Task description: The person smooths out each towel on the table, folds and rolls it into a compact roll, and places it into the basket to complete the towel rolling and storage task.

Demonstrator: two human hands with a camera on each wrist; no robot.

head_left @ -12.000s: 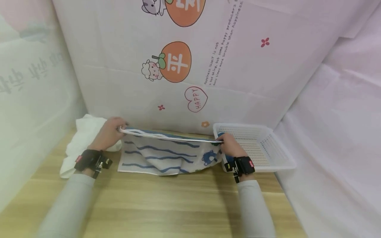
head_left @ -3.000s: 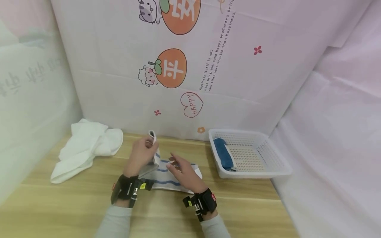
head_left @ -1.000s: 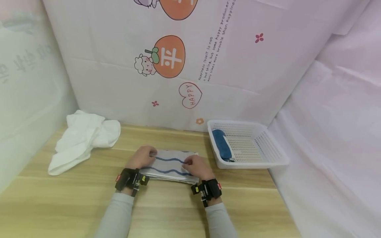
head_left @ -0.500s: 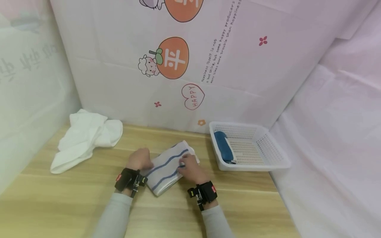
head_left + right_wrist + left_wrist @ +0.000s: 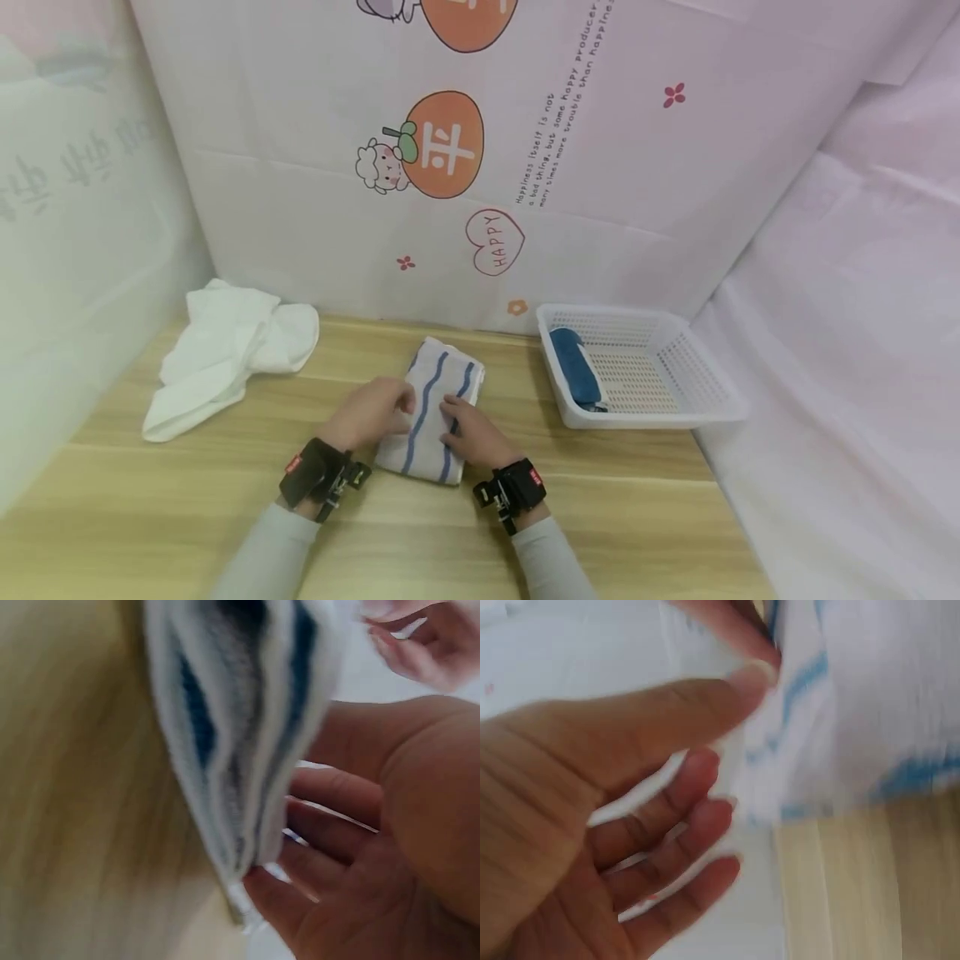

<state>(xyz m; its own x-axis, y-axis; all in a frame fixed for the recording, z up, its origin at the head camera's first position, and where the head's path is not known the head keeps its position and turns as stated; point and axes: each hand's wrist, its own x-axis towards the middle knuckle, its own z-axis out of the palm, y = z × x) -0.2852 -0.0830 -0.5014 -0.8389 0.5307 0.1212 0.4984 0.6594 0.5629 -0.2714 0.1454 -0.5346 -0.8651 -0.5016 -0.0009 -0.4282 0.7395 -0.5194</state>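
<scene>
A folded white towel (image 5: pixel 435 442) with wavy blue stripes lies on the wooden table, its length running away from me. My right hand (image 5: pixel 476 433) holds its right side; in the right wrist view the layered edge of the towel (image 5: pixel 240 742) sits between thumb and fingers, the thumb partly hidden behind it. My left hand (image 5: pixel 375 412) is over the towel's left side. In the left wrist view, its thumb and index fingertips are close to the towel's edge (image 5: pixel 802 742), and the other fingers are loosely bent. Whether those tips touch the cloth is unclear through blur.
A white plastic basket (image 5: pixel 652 421) stands at the back right, with a rolled blue cloth (image 5: pixel 575 367) along its left wall. A crumpled white towel (image 5: pixel 225 354) lies at the back left. A printed sheet (image 5: pixel 592 250) hangs behind the wooden table (image 5: pixel 420 550).
The striped towel, stretched between both hands at first, was folded into a small rectangle. Within the last second it has turned from lying crosswise to lengthwise, and the left hand's grip has loosened.
</scene>
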